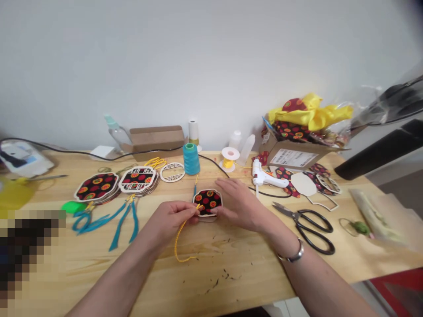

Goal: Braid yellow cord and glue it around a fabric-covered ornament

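My left hand (180, 213) is closed in a pinch on a yellow braided cord (178, 246), at the lower left edge of a small panel. The cord's tail hangs down and curls onto the table. The panel (207, 200) has a pale rim and black fabric with red and yellow flower rounds. A blue tassel end (195, 187) with a yellow tip shows behind its upper left. My right hand (239, 204) rests at the panel's right edge, thumb touching the lower right, fingers stretched out past the upper right corner. The undersides of both hands are hidden.
Finished-looking stacked panels (137, 179) with blue tassels lie left. Behind stand a teal thread cone (191, 159) and a yellow cord spool (228, 164). A white glue gun (266, 178), black-handled scissors (312, 229) and a fabric-filled carton (291, 156) are right. Dark scraps lie in front.
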{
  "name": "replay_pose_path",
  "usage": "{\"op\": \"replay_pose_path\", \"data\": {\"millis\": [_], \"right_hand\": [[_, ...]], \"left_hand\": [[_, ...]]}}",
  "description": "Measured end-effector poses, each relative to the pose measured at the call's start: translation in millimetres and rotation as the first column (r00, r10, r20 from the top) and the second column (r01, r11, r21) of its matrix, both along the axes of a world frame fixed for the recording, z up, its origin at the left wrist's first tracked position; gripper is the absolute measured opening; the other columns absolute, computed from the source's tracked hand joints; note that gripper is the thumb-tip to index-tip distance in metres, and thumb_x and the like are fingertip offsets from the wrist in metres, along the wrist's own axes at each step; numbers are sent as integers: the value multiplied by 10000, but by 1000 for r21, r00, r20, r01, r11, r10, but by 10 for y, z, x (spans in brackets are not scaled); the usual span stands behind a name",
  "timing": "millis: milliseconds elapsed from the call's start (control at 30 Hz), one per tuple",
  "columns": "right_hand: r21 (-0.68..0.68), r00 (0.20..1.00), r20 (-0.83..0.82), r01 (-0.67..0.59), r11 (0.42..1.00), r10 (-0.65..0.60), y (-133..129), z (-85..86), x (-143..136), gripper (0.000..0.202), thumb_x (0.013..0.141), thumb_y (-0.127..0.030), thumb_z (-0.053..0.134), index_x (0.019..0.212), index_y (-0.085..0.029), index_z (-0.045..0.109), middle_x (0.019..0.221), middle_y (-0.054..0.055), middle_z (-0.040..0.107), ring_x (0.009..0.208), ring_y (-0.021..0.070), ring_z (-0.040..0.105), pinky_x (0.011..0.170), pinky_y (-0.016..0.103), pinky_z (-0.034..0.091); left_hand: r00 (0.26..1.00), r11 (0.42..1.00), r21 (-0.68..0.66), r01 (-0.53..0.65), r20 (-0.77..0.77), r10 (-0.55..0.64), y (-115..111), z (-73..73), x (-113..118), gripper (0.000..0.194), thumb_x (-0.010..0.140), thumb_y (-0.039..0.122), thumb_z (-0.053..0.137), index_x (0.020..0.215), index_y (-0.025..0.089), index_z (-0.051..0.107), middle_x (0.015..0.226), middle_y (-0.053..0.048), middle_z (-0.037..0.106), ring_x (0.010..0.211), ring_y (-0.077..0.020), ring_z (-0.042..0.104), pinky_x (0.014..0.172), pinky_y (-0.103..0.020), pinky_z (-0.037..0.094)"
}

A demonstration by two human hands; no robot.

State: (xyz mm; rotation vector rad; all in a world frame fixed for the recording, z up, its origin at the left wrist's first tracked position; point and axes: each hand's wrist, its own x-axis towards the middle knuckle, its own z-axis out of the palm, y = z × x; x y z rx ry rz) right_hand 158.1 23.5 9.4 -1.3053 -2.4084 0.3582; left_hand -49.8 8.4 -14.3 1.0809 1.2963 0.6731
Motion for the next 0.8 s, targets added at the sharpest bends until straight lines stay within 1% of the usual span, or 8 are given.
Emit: {"op": "replay_pose_path", "data": {"millis": [67, 133, 267, 400, 600, 733, 767, 800], "right_hand": [[90, 981, 104, 154, 984, -163, 39, 85, 132, 402, 811, -297, 514, 1172, -126, 478, 1142, 127, 550, 1052, 240, 446, 880, 366, 356], [155, 904, 278, 291, 944, -324, 96, 146, 320, 235, 815, -178, 466, 1016, -119, 570, 984, 127, 603, 963, 247, 480, 814, 356, 370], [230, 709, 537, 398, 888, -457, 186, 127, 689, 237, 782, -62, 411, 942, -96, 582, 961, 154, 592, 928, 260, 484, 764, 353, 363], [258, 640, 602, 409, 875, -477, 207, 7, 830, 246, 804, -62, 366, 952, -105, 559, 970, 159, 582, 929, 274, 481, 748, 374, 365], [240, 717, 555, 347, 907, -421, 257, -3, 842, 239, 780, -76, 401, 964, -80, 553, 997, 209, 566, 961, 301, 484, 731, 380, 384], [142, 769, 546, 307, 941, -333, 327, 209, 947, 145, 725, -148, 506, 839, -106, 586, 853, 146, 619, 760, 228, 563, 635, 297, 404], [87, 798, 535, 273, 958, -276, 348, 284, 993, 119, 719, -163, 513, 808, -140, 588, 801, 96, 631, 695, 193, 568, 594, 268, 403], [-38, 862, 477, 215, 976, -171, 369, 360, 1046, 115, 703, -149, 515, 788, -158, 592, 766, 64, 635, 658, 171, 568, 572, 250, 399]], "left_hand": [[998, 999, 37, 21, -53, -19, 0, -13, -14, 203, 663, 353, 619, 614, 165, 677, 615, -11, 652, 652, -152, 545, 676, -257, 368], [996, 997, 64, 37, -88, -32, -3, -14, -25, 224, 679, 373, 602, 624, 169, 677, 630, -11, 656, 666, -156, 544, 687, -260, 361], [990, 996, 67, 59, -135, -50, -9, 38, -18, 241, 679, 382, 590, 618, 162, 666, 641, -15, 655, 676, -166, 544, 695, -267, 359], [988, 997, 54, 60, -148, -52, -10, 109, 6, 228, 668, 370, 584, 615, 163, 663, 631, -13, 653, 678, -177, 555, 697, -270, 368], [988, 992, 105, 70, -147, -54, -24, 104, 4, 228, 689, 350, 571, 568, 178, 660, 603, 0, 644, 661, -170, 555, 687, -256, 369], [994, 994, 97, 47, -106, -36, -28, 84, 0, 207, 672, 346, 591, 580, 180, 674, 593, 0, 648, 622, -163, 556, 640, -245, 378], [994, 995, 92, 42, -107, -32, -28, 94, 3, 205, 666, 345, 596, 576, 178, 675, 589, -1, 649, 613, -160, 555, 635, -245, 379], [993, 996, 85, 39, -110, -29, -30, 109, 8, 204, 660, 343, 601, 571, 174, 675, 584, -1, 649, 606, -156, 554, 635, -244, 381]]}}
